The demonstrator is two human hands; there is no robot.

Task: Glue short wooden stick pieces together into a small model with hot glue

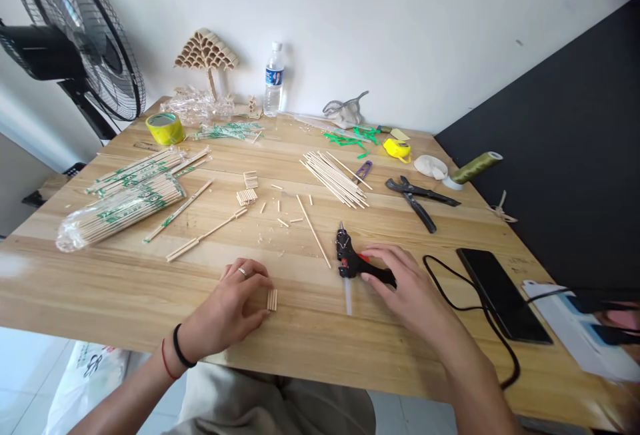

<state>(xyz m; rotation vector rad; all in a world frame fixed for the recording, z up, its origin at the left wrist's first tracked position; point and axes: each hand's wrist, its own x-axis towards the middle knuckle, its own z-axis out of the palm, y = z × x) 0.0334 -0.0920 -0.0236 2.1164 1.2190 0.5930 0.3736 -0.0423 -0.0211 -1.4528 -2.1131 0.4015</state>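
My left hand point(233, 308) is closed near the table's front edge, thumb and forefinger on a small flat row of short wooden sticks point(272, 300). The hand hides part of that row. My right hand point(400, 275) grips the handle of a black hot glue gun point(350, 258), thumb on the near side and fingers on the far side. The gun lies on its side, nozzle away from me, with a clear glue stick point(349, 296) out of its back. Beyond my hands lie cut stick pieces point(283, 222), one long stick point(313, 232) and two small stacks of short sticks point(247, 197).
A wooden table point(150, 302) holds wrapped stick bundles point(125, 212), loose sticks point(334, 179), yellow tape point(165, 128), a water bottle point(273, 82) and a stick-built tree shape point(207, 55). Pliers point(420, 198), a phone point(503, 294) and a black cable point(453, 302) are on the right.
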